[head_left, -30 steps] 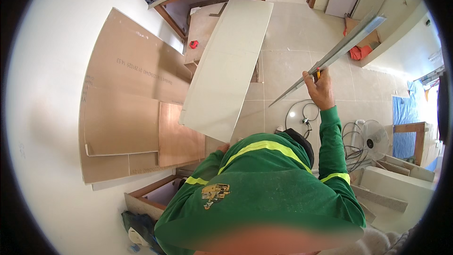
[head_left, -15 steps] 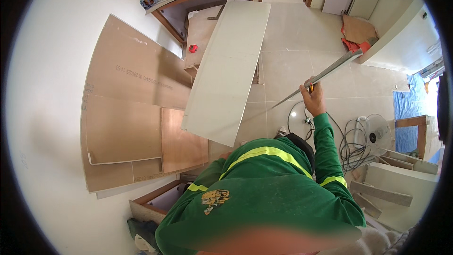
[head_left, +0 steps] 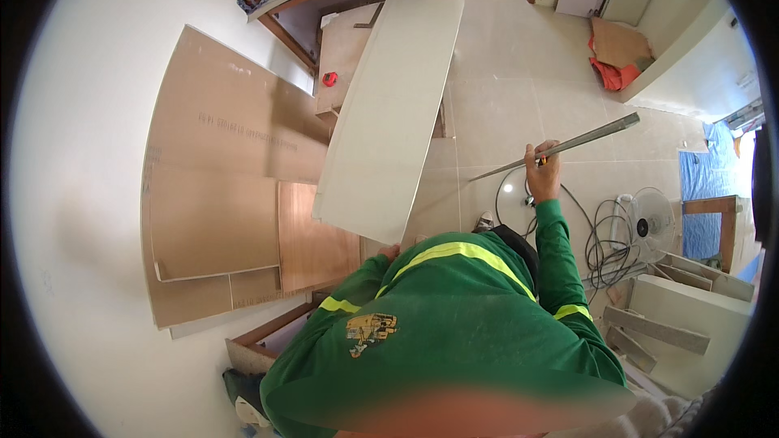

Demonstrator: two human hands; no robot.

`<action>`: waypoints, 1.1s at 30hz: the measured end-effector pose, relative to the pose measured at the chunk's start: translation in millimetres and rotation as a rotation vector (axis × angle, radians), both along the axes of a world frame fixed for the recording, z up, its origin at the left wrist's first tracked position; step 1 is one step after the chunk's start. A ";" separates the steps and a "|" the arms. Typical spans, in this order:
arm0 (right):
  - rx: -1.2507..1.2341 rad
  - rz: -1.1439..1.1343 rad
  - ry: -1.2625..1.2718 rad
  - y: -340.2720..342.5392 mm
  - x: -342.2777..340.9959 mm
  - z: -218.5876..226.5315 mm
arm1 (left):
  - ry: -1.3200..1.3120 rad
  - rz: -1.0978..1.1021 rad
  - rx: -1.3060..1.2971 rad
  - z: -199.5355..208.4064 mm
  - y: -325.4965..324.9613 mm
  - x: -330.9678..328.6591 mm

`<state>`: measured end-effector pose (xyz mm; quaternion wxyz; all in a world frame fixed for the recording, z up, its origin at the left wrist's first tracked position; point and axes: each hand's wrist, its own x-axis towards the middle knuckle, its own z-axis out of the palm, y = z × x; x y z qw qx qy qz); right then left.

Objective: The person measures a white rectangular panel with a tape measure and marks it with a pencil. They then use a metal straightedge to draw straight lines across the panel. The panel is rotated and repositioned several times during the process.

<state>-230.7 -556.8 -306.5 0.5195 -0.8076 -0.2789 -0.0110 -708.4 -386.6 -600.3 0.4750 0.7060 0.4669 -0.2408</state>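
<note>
Currently the long white rectangular panel [head_left: 389, 113] lies slantwise mid-scene, near corner by the person, far part over a pale brown board-topped support [head_left: 345, 49]. Right hand [head_left: 544, 169] is clenched around a long thin grey metal-looking strip [head_left: 596, 133], held up right of the panel, thin end to the left, wide end to the far right; a small yellow-orange item in the same grip, too small to tell. Left hand [head_left: 390, 252] is at the panel's near corner, mostly behind the sleeve; can't tell if grasping or just resting. Red tape measure [head_left: 329, 79] sits left of the panel on the support. Progress, judged from layout: panel is set out, looks whole, no cut or pencil line I can make out; strip is in hand, not on the panel, so its handling looks unfinished
</note>
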 end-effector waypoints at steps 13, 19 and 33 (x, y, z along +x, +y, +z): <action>0.081 -0.110 0.056 -10.1 18.4 -15.8 | -0.027 -0.188 0.078 -41.6 4.0 -12.6; 0.098 -0.087 0.039 -10.7 13.6 -11.9 | 0.107 0.085 -0.134 -35.5 1.5 -5.3; 0.111 0.021 0.105 -3.1 2.7 -15.0 | -0.057 0.252 -0.035 -23.0 -16.3 0.7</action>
